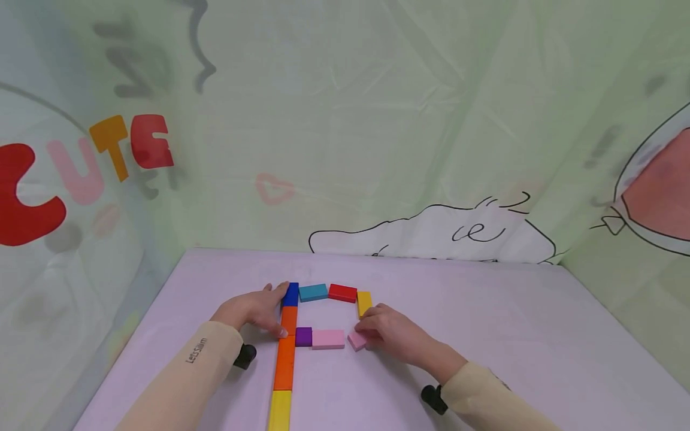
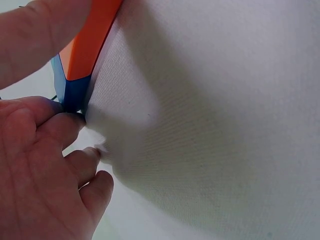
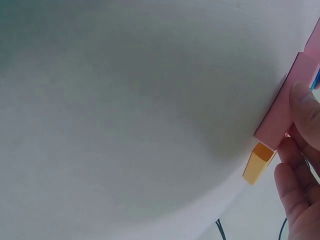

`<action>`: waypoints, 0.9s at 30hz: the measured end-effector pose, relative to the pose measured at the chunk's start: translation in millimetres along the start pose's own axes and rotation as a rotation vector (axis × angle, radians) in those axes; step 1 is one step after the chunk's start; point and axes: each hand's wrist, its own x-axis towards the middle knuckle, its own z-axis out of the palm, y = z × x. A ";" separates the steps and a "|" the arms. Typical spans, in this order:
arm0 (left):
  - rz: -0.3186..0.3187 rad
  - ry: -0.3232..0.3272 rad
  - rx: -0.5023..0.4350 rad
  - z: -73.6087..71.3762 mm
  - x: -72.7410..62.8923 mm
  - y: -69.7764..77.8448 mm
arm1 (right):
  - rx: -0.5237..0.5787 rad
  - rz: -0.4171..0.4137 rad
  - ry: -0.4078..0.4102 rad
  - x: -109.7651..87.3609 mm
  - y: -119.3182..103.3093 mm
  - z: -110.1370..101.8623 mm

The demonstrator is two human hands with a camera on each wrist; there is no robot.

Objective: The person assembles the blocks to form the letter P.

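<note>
A column of blocks runs along the table: a blue block (image 1: 290, 294) at the far end, orange blocks (image 1: 284, 362) and a yellow block (image 1: 280, 410) nearest. My left hand (image 1: 259, 310) touches this column, its fingers at the blue block and its thumb by the orange ones. With thumb and fingers, my right hand (image 1: 396, 335) pinches a short pink block (image 3: 282, 107). That block lies tilted, slightly apart from a longer pink block (image 1: 328, 339), which adjoins a purple block (image 1: 303, 337). Just beyond the right hand's fingers is a yellow-orange block (image 1: 364, 303).
Along the top, a light blue block (image 1: 313, 293) and a red block (image 1: 342, 293) lead from the blue block toward the yellow-orange one. The pale table (image 1: 512, 335) meets printed fabric walls (image 1: 377, 120) at its back and sides.
</note>
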 end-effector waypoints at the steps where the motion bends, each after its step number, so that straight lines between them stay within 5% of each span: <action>1: 0.000 0.000 0.000 0.1 0.2 -0.2 | -0.001 -0.004 0.002 0.6 0.0 0.2; 27: -0.007 0.001 0.003 0.1 1.8 -0.1 | -0.014 -0.010 0.022 8.1 -1.6 0.9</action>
